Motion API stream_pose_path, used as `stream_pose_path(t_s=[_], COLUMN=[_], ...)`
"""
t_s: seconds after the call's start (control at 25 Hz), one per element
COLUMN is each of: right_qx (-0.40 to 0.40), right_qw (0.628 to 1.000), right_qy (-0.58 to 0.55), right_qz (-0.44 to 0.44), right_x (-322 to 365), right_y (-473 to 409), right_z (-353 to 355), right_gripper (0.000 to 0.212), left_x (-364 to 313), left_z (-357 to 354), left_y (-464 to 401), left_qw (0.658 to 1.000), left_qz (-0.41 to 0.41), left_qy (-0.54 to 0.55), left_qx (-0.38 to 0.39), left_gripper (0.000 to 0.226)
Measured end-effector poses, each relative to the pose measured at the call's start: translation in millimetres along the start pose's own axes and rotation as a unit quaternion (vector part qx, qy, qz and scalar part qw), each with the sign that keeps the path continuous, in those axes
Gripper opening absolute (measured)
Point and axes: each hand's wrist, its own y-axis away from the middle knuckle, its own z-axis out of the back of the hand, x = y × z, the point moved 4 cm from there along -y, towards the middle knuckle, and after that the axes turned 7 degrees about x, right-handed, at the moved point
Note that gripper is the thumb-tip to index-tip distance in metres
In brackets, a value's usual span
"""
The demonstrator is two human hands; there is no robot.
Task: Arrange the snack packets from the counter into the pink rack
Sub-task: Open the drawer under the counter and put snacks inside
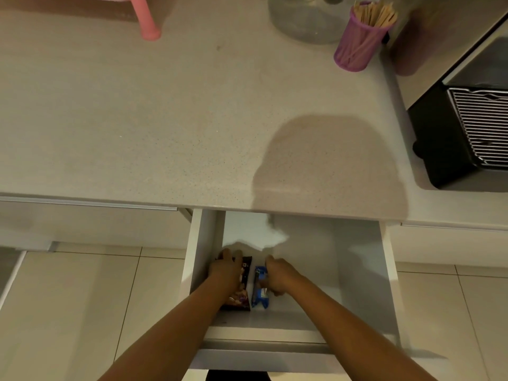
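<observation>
A: Where are the hands?

B: Both are down inside the open white drawer [357,270], below the front edge of the surface [165,119]. The left hand [225,269] lies spread over a dark snack packet [243,295] near the drawer's left wall. The right hand [277,276] is curled around a blue snack packet [259,294] just beside the dark one.

A: Are they gripping?

B: The right hand's fingers are closed on the blue packet. Whether the left has closed on the dark packet, I cannot tell; it rests on top.

A: And the pink rack?

B: Only one leg of the pink rack [145,19] shows, well beyond the drawer, on the far left of the surface. A purple mesh cup [357,48] of wooden sticks stands far right.
</observation>
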Motion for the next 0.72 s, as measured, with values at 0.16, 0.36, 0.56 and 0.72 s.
stream_pose_path(t_s=[0.16, 0.36, 0.56, 0.72], right_qx=[-0.035, -0.112, -0.205, -0.288], right_qw=[0.999, 0.989, 0.967, 0.940], right_qy=[-0.017, -0.048, -0.041, 0.003], right_qz=[0.019, 0.079, 0.142, 0.182], right_x=[2.0, 6.2, 6.2, 6.5], right_y=[17.1, 73.1, 146.4, 190.8], right_z=[14.0, 36.0, 6.4, -15.4], right_gripper=[0.043, 0.045, 0.030, 0.028], left_x=[-7.5, -10.2, -15.0, -21.5], left_z=[28.3, 51.8, 18.9, -7.7], left_y=[21.6, 82.8, 160.5, 209.2], left_qw=[1.000, 0.991, 0.960, 0.927], left_qz=[0.012, -0.076, -0.168, -0.245], left_qy=[-0.023, 0.025, 0.130, 0.098], left_qx=[-0.012, -0.103, -0.184, -0.267], left_gripper=[0.083, 0.059, 0.032, 0.040])
